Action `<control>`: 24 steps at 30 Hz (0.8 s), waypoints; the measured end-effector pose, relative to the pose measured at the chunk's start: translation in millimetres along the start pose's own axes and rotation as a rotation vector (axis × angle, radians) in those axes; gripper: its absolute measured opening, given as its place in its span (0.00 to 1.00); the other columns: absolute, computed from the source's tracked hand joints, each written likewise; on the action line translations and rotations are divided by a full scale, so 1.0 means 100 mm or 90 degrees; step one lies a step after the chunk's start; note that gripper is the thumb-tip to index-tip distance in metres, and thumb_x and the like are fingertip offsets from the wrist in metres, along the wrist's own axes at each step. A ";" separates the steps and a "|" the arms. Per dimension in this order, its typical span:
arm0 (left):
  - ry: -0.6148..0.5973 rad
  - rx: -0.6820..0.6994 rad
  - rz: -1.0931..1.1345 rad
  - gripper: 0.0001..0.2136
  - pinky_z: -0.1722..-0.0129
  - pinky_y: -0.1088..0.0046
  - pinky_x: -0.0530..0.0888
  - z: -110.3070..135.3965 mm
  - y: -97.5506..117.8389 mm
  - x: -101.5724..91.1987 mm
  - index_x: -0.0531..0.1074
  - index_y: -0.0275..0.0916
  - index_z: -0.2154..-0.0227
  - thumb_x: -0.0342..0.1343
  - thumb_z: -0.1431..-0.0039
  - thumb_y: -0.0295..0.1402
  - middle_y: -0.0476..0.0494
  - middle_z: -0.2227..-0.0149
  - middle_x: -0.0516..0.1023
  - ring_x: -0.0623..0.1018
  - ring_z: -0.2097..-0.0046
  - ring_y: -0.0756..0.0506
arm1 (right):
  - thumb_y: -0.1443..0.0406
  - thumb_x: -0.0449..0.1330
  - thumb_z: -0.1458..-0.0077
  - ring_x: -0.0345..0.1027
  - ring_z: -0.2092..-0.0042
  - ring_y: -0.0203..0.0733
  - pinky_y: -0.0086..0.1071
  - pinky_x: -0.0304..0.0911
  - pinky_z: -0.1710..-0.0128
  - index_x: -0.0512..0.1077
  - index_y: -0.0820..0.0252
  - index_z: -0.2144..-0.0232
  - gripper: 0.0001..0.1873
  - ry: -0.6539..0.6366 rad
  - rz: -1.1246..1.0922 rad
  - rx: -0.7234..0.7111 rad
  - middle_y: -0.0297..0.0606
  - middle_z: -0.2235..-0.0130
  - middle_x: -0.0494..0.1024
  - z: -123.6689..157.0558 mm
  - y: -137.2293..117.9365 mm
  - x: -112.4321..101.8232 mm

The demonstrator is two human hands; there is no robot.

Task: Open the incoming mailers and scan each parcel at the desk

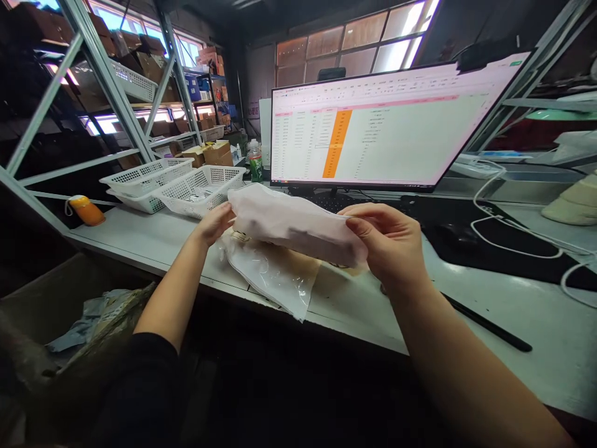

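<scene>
A soft white packet (293, 225) is held level above the front of the white worktable (153, 239), one end in each of my hands. My left hand (213, 224) pinches its left end, fingers closed on it. My right hand (387, 246) grips its right end with thumb and fingers wrapped round. Just under the packet a clear plastic bag (275, 274) lies on the table and hangs over the front edge, on top of a brown paper sheet (310, 264).
A wide monitor (387, 124) showing a spreadsheet stands behind the hands. Two white mesh baskets (200, 186) sit at the left, a green bottle (254, 163) behind them. A black pen (487, 323) lies at the right, white cables (513, 249) beyond. Metal shelving rises at left.
</scene>
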State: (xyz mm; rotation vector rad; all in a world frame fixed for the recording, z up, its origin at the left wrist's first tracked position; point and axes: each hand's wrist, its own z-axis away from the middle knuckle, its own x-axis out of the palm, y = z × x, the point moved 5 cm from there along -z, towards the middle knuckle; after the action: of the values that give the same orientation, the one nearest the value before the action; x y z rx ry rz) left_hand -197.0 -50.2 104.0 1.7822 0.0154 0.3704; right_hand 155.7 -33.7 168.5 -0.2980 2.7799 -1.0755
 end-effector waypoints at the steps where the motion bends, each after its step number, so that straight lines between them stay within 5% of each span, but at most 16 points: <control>1: -0.011 -0.004 0.010 0.21 0.60 0.72 0.71 -0.01 -0.03 0.03 0.75 0.39 0.64 0.72 0.57 0.45 0.45 0.60 0.79 0.77 0.57 0.45 | 0.58 0.68 0.47 0.75 0.60 0.45 0.42 0.71 0.55 0.79 0.48 0.68 0.04 0.007 -0.011 0.005 0.34 0.64 0.81 0.01 0.01 -0.03; 4: 0.015 0.059 0.052 0.24 0.61 0.73 0.72 -0.03 0.02 0.07 0.74 0.40 0.66 0.76 0.64 0.45 0.49 0.65 0.79 0.77 0.61 0.48 | 0.59 0.70 0.49 0.74 0.62 0.41 0.37 0.70 0.59 0.80 0.50 0.69 0.05 0.059 -0.023 0.018 0.33 0.65 0.81 0.01 0.05 -0.15; 8: 0.115 0.268 0.135 0.24 0.59 0.75 0.73 0.10 0.50 0.06 0.73 0.41 0.69 0.79 0.69 0.39 0.54 0.67 0.80 0.77 0.64 0.50 | 0.61 0.72 0.53 0.70 0.69 0.35 0.31 0.65 0.67 0.80 0.54 0.70 0.07 0.174 -0.021 0.014 0.32 0.70 0.80 -0.05 0.07 -0.38; 12: 0.062 0.363 0.053 0.21 0.58 0.69 0.75 0.44 1.02 0.23 0.76 0.39 0.66 0.77 0.62 0.40 0.49 0.66 0.81 0.79 0.63 0.47 | 0.62 0.73 0.56 0.65 0.74 0.36 0.34 0.63 0.73 0.79 0.53 0.71 0.08 0.240 -0.004 -0.002 0.33 0.74 0.77 -0.18 0.06 -0.55; 15: 0.035 0.361 0.002 0.20 0.62 0.68 0.76 0.70 1.16 0.33 0.78 0.37 0.67 0.76 0.60 0.43 0.47 0.69 0.80 0.79 0.66 0.45 | 0.61 0.72 0.57 0.64 0.74 0.38 0.37 0.62 0.72 0.79 0.51 0.72 0.08 0.244 0.015 0.024 0.33 0.72 0.77 -0.26 0.16 -0.64; 20: 0.112 0.336 -0.027 0.18 0.65 0.69 0.75 0.95 0.96 0.34 0.77 0.40 0.73 0.72 0.55 0.49 0.49 0.75 0.74 0.77 0.68 0.46 | 0.61 0.69 0.52 0.68 0.69 0.41 0.41 0.65 0.65 0.80 0.52 0.66 0.08 0.110 0.205 0.062 0.36 0.68 0.79 -0.26 0.13 -0.61; 24: 0.082 0.380 -0.197 0.13 0.63 0.72 0.71 1.10 0.85 0.63 0.79 0.41 0.73 0.66 0.44 0.45 0.48 0.71 0.72 0.72 0.66 0.48 | 0.59 0.62 0.40 0.72 0.52 0.48 0.46 0.66 0.49 0.78 0.56 0.53 0.14 -0.059 0.332 -0.157 0.43 0.53 0.80 -0.14 -0.48 -0.12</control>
State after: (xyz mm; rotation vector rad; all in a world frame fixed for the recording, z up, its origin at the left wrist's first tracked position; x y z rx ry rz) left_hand -125.1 -161.9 178.6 2.2943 0.5356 0.2699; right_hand 171.2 -56.8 212.0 0.3309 2.6729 -0.5818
